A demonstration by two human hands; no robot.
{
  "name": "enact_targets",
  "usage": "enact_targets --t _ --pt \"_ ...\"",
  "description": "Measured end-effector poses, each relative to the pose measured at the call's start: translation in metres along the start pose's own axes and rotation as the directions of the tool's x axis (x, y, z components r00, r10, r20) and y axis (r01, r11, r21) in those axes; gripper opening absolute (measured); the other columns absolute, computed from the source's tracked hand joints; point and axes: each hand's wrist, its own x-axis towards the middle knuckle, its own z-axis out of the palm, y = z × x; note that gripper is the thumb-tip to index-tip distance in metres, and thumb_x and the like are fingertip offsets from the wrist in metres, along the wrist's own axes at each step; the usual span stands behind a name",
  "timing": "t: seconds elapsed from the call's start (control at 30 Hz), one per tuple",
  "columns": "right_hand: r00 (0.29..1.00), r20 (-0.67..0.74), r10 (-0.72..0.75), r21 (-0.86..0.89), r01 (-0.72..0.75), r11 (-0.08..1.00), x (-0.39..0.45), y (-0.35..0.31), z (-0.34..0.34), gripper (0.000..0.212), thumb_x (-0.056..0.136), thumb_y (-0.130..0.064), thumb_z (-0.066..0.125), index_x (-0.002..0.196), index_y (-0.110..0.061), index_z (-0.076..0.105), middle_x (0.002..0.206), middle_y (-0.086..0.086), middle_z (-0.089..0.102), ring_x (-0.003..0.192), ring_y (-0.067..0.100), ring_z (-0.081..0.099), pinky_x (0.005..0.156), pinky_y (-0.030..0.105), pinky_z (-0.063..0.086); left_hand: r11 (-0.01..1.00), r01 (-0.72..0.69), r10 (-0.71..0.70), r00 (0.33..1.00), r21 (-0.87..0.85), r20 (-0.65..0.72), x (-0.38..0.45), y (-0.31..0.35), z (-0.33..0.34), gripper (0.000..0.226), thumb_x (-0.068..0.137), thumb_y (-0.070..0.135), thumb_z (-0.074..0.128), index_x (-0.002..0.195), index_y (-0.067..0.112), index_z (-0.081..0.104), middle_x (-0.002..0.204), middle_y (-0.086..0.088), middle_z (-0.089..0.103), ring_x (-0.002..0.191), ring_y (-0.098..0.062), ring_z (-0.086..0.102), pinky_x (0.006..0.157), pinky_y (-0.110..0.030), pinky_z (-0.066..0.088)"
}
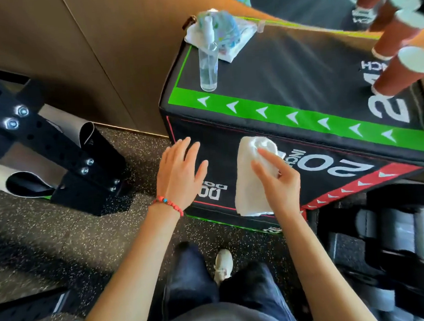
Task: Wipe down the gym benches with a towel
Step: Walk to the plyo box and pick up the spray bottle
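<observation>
Three paper cups (399, 74), perhaps reflected.

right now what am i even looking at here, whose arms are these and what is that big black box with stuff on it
This is one picture from a camera worn on a person's head, looking down at their own arms; no machine is involved. The black box is a padded gym jump box with green and red stripes, standing on speckled rubber flooring. The right hand grips a white towel against the box's front side, the wiping job. The left hand, with a red bead bracelet on its wrist, lies open and flat near the box's front corner. On top of the box stand a clear spray bottle, a bundle of cloth and brown paper cups. A black metal rack stands at left.
</observation>
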Motion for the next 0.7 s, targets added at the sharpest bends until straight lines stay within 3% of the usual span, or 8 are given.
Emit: enact_targets --t 0.1,0.23,0.37,0.47,0.6,0.7 --pt "0.999 -0.025 -0.044 0.021 0.045 0.999 0.016 -0.015 0.007 0.019 0.078 -0.035 0.070 0.085 -0.052 0.065 0.076 -0.027 0.063 0.066 -0.018 0.052 0.060 0.000 0.038 1.000 -0.020 0.019 0.998 -0.017 -0.062 0.032 -0.006 -0.008 0.039 0.089 0.019 0.057 0.121 -0.004 0.056 0.126 -0.026 0.054 0.117 -0.041 0.050 0.100 -0.053 0.038" --pt "0.997 -0.049 -0.061 0.048 0.063 0.997 0.035 -0.030 0.020 0.020 0.079 -0.034 0.070 0.082 -0.053 0.065 0.077 -0.030 0.064 0.068 -0.015 0.054 0.064 0.004 0.042 0.990 -0.023 0.002 0.989 -0.137 -0.147 0.082 -0.014 -0.015 0.043 0.089 0.019 0.053 0.122 -0.007 0.053 0.124 -0.026 0.055 0.115 -0.040 0.051 0.100 -0.048 0.038" --pt "0.990 -0.110 -0.088 0.086 0.098 0.992 0.049 -0.041 0.032 0.024 0.081 -0.026 0.069 0.083 -0.050 0.065 0.085 -0.040 0.063 0.083 -0.016 0.057 0.073 0.006 0.043 0.927 0.059 -0.114 0.985 -0.371 -0.127 0.133 -0.016 -0.018 0.046 0.091 0.015 0.055 0.130 -0.007 0.044 0.131 -0.022 0.050 0.124 -0.033 0.045 0.104 -0.033 0.029" --pt "0.987 -0.136 -0.085 0.103 0.100 0.990 0.054 -0.045 0.040 0.021 0.081 -0.027 0.070 0.085 -0.048 0.066 0.088 -0.039 0.063 0.088 -0.014 0.057 0.076 0.007 0.043 0.859 0.086 -0.163 0.981 -0.504 -0.109 0.165 -0.016 -0.017 0.050 0.092 0.019 0.055 0.134 -0.003 0.041 0.136 -0.019 0.047 0.127 -0.028 0.042 0.105 -0.029 0.029" --pt "0.980 -0.194 -0.053 0.111 0.076 0.991 0.057 -0.046 0.047 0.024 0.081 -0.026 0.070 0.083 -0.049 0.066 0.084 -0.039 0.063 0.080 -0.018 0.056 0.069 0.003 0.042 0.800 0.041 -0.114 0.990 -0.599 -0.084 0.193 -0.014 -0.010 0.051 0.090 0.022 0.060 0.132 -0.002 0.044 0.136 -0.014 0.048 0.126 -0.022 0.044 0.102 -0.022 0.031" --pt "0.972 -0.233 -0.038 0.116 0.066 0.991 0.055 -0.042 0.049 0.024 0.081 -0.026 0.070 0.083 -0.049 0.066 0.085 -0.040 0.063 0.081 -0.016 0.057 0.070 0.005 0.043 0.761 -0.013 -0.073 0.992 -0.649 -0.105 0.205 -0.013 -0.001 0.045 0.086 0.019 0.064 0.125 -0.001 0.051 0.124 -0.013 0.057 0.114 -0.020 0.053 0.094 -0.021 0.037"
